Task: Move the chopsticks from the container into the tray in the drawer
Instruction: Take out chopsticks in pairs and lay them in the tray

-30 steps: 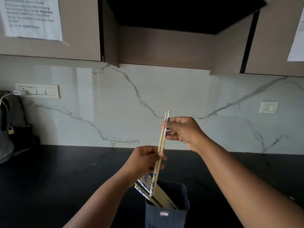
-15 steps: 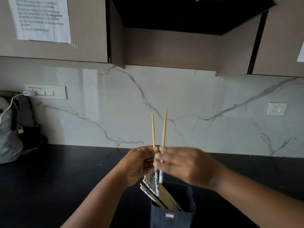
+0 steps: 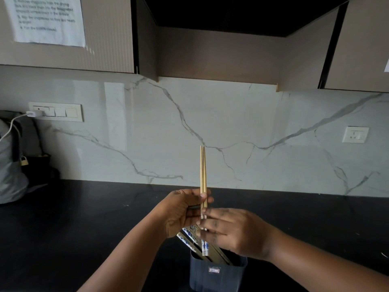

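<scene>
Two wooden chopsticks (image 3: 203, 169) with blue-and-white patterned ends stand upright, pressed together, above a dark container (image 3: 216, 272) on the black counter. My left hand (image 3: 181, 209) grips them at mid-length, thumb across the front. My right hand (image 3: 233, 230) pinches them just below, fingers lying across their lower part. Several more chopsticks (image 3: 189, 239) lean to the left inside the container. The drawer and its tray are out of view.
The black countertop (image 3: 84, 224) runs along a marble backsplash. A grey bag (image 3: 12, 165) with a padlock and a dark object sit at far left, under a switch panel (image 3: 55, 111) with a charger plugged in. Wall cabinets hang overhead.
The two chopsticks, spread apart half a second ago, are now closed side by side. My right hand came down from their top to below my left hand over the last second.
</scene>
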The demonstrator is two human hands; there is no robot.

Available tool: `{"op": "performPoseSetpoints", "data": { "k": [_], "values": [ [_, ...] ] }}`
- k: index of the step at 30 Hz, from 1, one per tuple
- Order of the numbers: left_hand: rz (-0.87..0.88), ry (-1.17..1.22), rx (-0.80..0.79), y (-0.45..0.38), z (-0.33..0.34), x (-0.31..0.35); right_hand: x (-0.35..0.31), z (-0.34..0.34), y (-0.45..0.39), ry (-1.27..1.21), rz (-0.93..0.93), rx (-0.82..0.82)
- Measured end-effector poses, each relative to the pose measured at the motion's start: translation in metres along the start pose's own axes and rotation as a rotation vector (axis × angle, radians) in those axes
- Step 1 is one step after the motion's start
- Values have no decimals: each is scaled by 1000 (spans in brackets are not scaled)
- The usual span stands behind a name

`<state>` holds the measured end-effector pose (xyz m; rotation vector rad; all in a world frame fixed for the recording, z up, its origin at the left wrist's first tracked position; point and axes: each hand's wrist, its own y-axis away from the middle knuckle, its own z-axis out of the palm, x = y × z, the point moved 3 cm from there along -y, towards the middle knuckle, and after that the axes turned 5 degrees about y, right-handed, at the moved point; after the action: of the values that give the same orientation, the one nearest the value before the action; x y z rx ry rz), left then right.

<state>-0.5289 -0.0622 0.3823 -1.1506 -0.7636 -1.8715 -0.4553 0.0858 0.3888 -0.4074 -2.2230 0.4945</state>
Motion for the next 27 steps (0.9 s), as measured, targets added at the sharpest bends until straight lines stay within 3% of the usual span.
{"op": "performPoseSetpoints", "data": {
  "k": [3,5,7,9,11,13,16,20,24,27],
  "values": [
    [1,1,28,-2,-2,-2,1,2,2,-22,78,-50],
    [6,-3,36,-2,-4,-2,8,2,3,-107,233,-32],
    [16,-31,45,-3,-8,-3,22,0,2,-289,535,55],
    [19,-41,59,-5,-10,-6,38,3,2,-548,954,120],
    [21,-79,66,-6,-9,-9,48,14,1,-874,1320,61],
    [15,-150,62,-5,-5,-12,48,28,-2,-1176,1504,-14],
    [20,-254,39,-4,-1,-18,40,37,-5,-1323,1589,31],
    [83,-404,84,-1,-5,-26,24,44,-5,-1330,1625,71],
    [379,-797,111,7,-24,-40,2,35,4,-1258,1549,199],
    [670,-1030,251,17,-59,-63,-29,28,26,-1082,1314,21]
  ]
}}
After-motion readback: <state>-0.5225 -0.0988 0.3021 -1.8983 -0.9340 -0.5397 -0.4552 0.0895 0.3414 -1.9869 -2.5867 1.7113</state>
